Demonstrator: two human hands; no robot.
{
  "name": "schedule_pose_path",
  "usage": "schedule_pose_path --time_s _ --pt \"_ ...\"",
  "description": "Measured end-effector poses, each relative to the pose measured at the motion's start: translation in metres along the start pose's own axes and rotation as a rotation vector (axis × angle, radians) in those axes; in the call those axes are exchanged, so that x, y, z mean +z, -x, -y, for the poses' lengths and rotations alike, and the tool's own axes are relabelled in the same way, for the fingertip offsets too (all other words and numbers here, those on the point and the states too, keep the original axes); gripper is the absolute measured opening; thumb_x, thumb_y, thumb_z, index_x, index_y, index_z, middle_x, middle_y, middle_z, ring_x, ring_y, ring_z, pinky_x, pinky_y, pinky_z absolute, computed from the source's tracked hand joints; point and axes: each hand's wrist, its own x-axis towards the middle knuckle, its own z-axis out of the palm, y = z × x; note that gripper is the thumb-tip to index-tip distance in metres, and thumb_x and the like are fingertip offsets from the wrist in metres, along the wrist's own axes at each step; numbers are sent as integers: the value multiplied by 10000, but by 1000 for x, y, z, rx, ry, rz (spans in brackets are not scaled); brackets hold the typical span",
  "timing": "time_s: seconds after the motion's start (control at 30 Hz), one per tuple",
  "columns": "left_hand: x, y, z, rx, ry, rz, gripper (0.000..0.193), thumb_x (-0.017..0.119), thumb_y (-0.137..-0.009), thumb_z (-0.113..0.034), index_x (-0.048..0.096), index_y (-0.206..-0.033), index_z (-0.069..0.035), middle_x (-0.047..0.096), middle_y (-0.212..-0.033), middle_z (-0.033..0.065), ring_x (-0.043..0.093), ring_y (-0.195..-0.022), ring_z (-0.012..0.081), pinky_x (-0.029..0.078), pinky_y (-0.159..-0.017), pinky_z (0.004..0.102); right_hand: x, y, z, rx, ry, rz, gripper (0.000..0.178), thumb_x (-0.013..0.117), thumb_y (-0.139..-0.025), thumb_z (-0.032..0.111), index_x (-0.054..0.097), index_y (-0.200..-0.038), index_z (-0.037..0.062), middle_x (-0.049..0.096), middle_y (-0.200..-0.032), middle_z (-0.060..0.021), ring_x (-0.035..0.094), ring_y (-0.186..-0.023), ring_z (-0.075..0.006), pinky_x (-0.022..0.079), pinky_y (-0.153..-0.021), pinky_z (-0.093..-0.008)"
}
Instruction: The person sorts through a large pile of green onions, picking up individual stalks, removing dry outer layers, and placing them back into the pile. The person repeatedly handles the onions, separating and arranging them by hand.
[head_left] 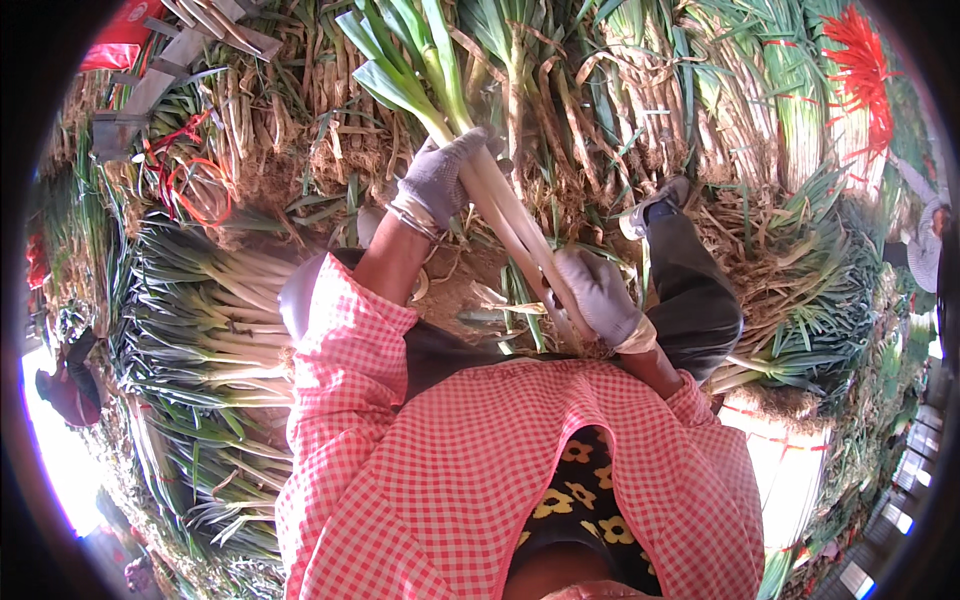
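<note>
Two long leeks (508,205) slant across in front of me, green leaves away from me and root ends near my lap. My left hand (440,182), in a grey glove, is wrapped round them just below the leaves. Lower down, my right hand (597,295), also gloved, closes round the white stalks near the roots. The fingertips of the right hand are partly hidden behind the stalks. To my left lies a pile of cleaned leeks (240,330), white ends toward me.
Untrimmed leeks (610,120) with brown, dry outer leaves stand in a row ahead. More leeks and roots (800,290) are heaped at the right. Red ties (860,80) hang at the far right; an orange-red string loop (203,190) lies at the left. My shoe (655,205) rests ahead.
</note>
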Motion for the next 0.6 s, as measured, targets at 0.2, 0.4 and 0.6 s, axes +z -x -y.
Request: schedule_pose_path --time_s 0.2,0.4,0.6 --pt "-2 19 11 65 -84 -87 295 700 -840 -87 561 -1088 -7 657 -892 121 661 -785 253 575 -671 390 5 0 13 -205 601 74 275 521 -905 264 646 -823 34 633 -740 -203 626 -658 -385 501 -630 -442" --pt "-1 32 6 -28 -92 -87 284 715 -832 -86 594 -1078 -15 667 -942 81 647 -873 214 532 -759 321 15 -3 7 -47 435 173 273 534 -871 244 671 -843 10 642 -722 -199 648 -634 -307 498 -616 -390" --pt "-10 39 2 124 5 63 302 698 -853 -91 592 -1131 -42 639 -939 53 610 -825 189 509 -736 308 10 9 -13 331 -202 138 214 546 -879 185 642 -895 -5 612 -684 -79 589 -586 -138 487 -597 -293"
